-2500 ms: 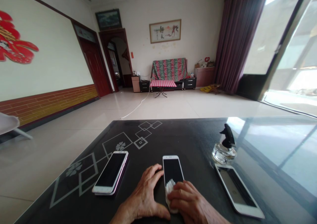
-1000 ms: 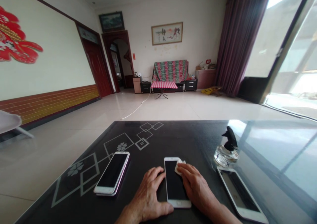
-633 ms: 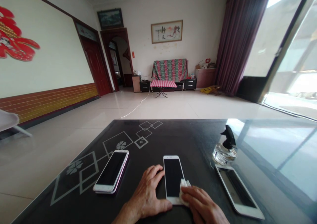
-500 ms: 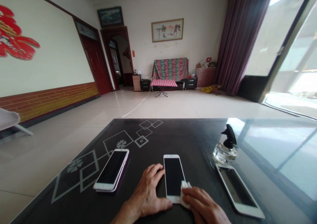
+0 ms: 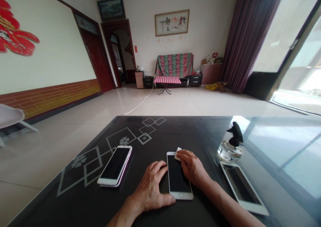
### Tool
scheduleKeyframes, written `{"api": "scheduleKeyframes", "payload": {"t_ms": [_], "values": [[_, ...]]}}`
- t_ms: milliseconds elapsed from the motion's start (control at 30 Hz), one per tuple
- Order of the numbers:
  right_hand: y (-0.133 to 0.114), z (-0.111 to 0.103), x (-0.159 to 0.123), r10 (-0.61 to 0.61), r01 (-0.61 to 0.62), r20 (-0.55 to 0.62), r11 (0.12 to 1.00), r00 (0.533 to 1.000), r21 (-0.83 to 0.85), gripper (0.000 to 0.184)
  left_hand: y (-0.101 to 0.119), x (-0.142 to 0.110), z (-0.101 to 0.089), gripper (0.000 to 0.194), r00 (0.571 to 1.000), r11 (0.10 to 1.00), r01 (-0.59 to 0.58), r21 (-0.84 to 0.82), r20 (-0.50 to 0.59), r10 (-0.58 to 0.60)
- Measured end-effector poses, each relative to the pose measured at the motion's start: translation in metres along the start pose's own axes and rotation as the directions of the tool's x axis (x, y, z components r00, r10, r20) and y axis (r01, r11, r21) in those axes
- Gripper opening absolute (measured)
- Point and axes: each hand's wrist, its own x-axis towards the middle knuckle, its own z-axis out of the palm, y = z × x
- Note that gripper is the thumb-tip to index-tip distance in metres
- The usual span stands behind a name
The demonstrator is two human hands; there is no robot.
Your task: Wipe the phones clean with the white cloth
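A white smartphone (image 5: 179, 181) with a dark screen lies face up on the black table. My left hand (image 5: 151, 186) steadies it from the left, fingertips at the side edge and thumb by the bottom left corner. In my right hand (image 5: 192, 166) is a folded white tissue (image 5: 177, 156), mostly hidden under the closed fingers, pressed on the phone's upper right part. To the left, another white smartphone (image 5: 115, 165) rests on top of a second one with a pinkish edge. On the right lies a further white smartphone (image 5: 243, 186), near a clear spray bottle (image 5: 230, 150) with a black trigger head.
The glossy black table (image 5: 140, 207) has a grey diamond and flower pattern on its left side and window glare on its right. Beyond its far edge is a tiled floor with a small checked table (image 5: 167, 80). A pale chair (image 5: 11, 116) stands at left.
My right hand has slid the tissue up the phone from its lower right corner to near the top. My left hand stays at the phone's left edge. The view has shifted slightly.
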Motion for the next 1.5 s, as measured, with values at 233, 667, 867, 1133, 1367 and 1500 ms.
{"api": "scheduleKeyframes", "payload": {"t_ms": [233, 667, 867, 1133, 1367, 1500], "values": [[0.003, 0.005, 0.004, 0.011, -0.011, -0.003, 1.000, 1.000, -0.014, 0.032, 0.001, 0.000, -0.001, 0.087, 0.998, 0.999, -0.044, -0.009, -0.040, 0.044], [-0.017, -0.019, -0.042, -0.007, 0.008, 0.124, 1.000, 0.992, -0.011, 0.030, 0.002, 0.000, -0.004, 0.087, 0.992, 0.995, -0.098, -0.025, -0.078, 0.096], [-0.034, -0.040, -0.082, -0.064, 0.072, 0.215, 0.997, 0.975, -0.030, 0.030, 0.001, 0.000, -0.002, 0.087, 0.990, 0.992, -0.112, -0.050, -0.095, 0.107], [-0.029, -0.037, -0.068, -0.046, 0.052, 0.229, 0.998, 0.972, -0.020, 0.029, 0.000, 0.000, -0.001, 0.087, 0.990, 0.992, -0.110, -0.060, -0.096, 0.104], [-0.004, -0.012, -0.019, -0.032, 0.034, 0.073, 0.999, 0.997, -0.021, 0.029, 0.000, 0.000, -0.001, 0.089, 0.990, 0.992, -0.103, -0.066, -0.106, 0.096], [0.007, -0.001, -0.005, -0.014, 0.015, 0.033, 0.999, 0.999, -0.028, 0.029, -0.001, 0.000, -0.001, 0.089, 0.991, 0.993, -0.091, -0.070, -0.102, 0.084]]}}
